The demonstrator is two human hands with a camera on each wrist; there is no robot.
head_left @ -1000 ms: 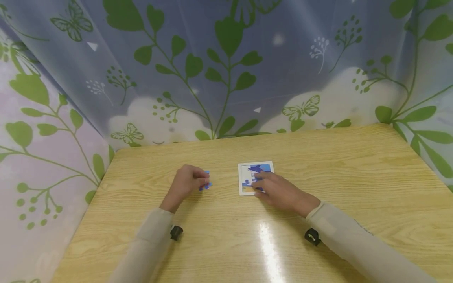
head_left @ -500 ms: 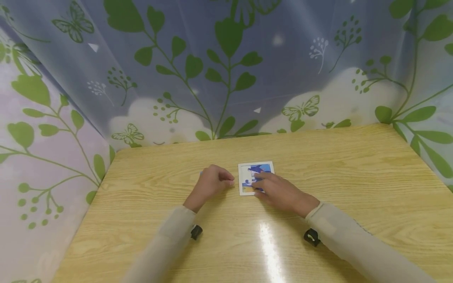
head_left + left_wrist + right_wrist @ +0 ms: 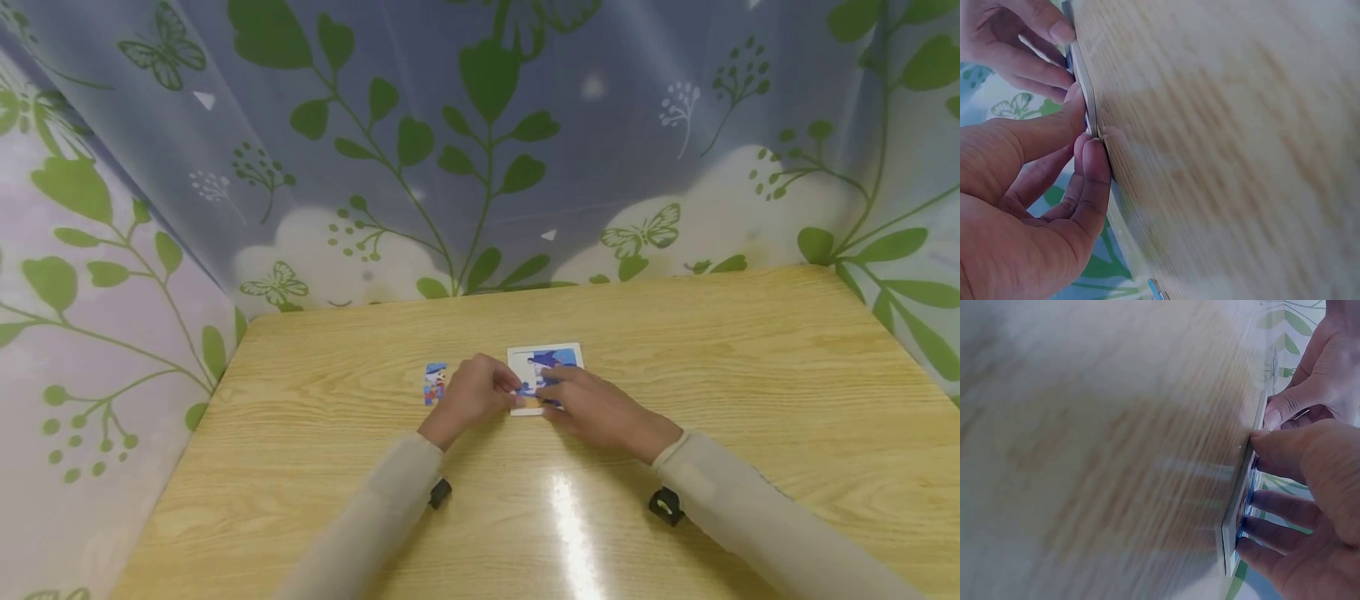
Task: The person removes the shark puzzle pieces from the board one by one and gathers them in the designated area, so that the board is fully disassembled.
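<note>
A small jigsaw puzzle in a white frame point(image 3: 545, 346) lies on the table, its picture blue with a sandy lower part and a pale bare strip at the left. My right hand point(image 3: 596, 408) rests on it from the right, fingers spread over the picture; the right wrist view shows the thumb point(image 3: 1279, 447) at the near edge. At the frame's left side my left hand point(image 3: 476, 396) pinches thumb and fingers together, a puzzle piece mostly hidden between them. In the left wrist view, the left fingertips point(image 3: 1095, 159) are right at the frame edge point(image 3: 1088, 94).
Several loose puzzle pieces point(image 3: 433, 383), blue, white and red, lie left of the frame, partly behind my left hand. The wooden table point(image 3: 712, 350) runs back to a leaf-print curtain point(image 3: 420, 167). Dark wrist cameras sit under both sleeves.
My left hand has moved right from the loose pieces to the frame's left edge, leaving the pile in sight again. My right hand stays on the puzzle.
</note>
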